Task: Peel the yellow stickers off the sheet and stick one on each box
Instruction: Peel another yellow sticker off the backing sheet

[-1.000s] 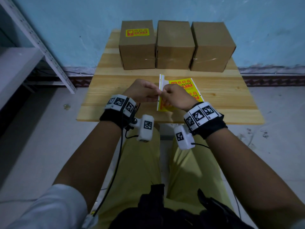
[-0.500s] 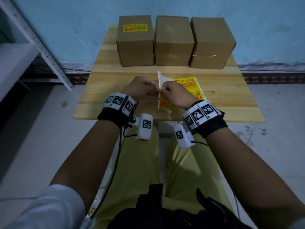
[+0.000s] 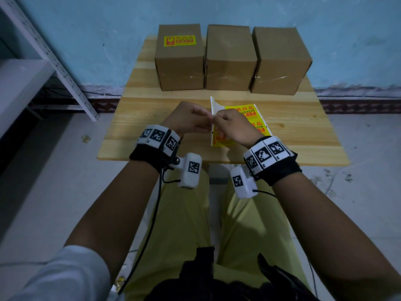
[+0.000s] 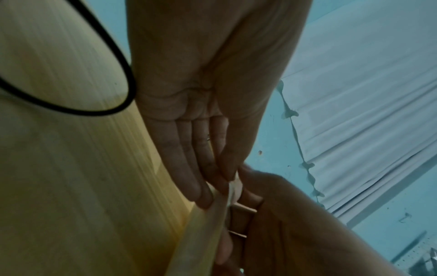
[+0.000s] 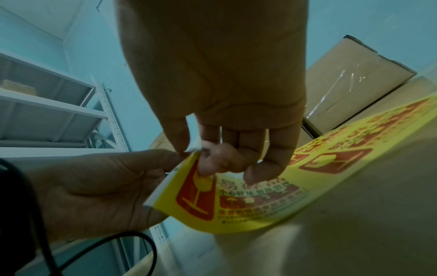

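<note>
Scene: a seated person works a sticker sheet (image 3: 243,124) at centre frame of the head view, above a pale wooden tabletop (image 3: 152,118).
Left hand (image 3: 188,120): clamped on the sheet's white left margin, thumb over fingers, holding the backing steady.
Right hand (image 3: 233,127): in the right wrist view its fingertips (image 5: 257,173) curl onto the yellow face near a raised corner, pinching at the sticker's edge; whether the sticker has begun to separate cannot be told.
Sheet: right part lying toward the tabletop, left edge lifted and bowed between the two hands.
Boxes: three brown cartons in a row at the top of the frame, touching or nearly so. The left box (image 3: 180,59) already carries a yellow sticker (image 3: 179,40); the middle box (image 3: 230,57) and right box (image 3: 280,59) show bare tops.
Handling: the sheet looks thin, light and floppy, the adhesive likely to fold on itself. Best taken at a corner, with the backing pinned close beside it, and peeled low and slowly.
Change: compared with half a second earlier, both hands sit at the same left edge in much the same pinch; the sheet's lifted edge looks about as high, and the boxes are unmoved.
</note>
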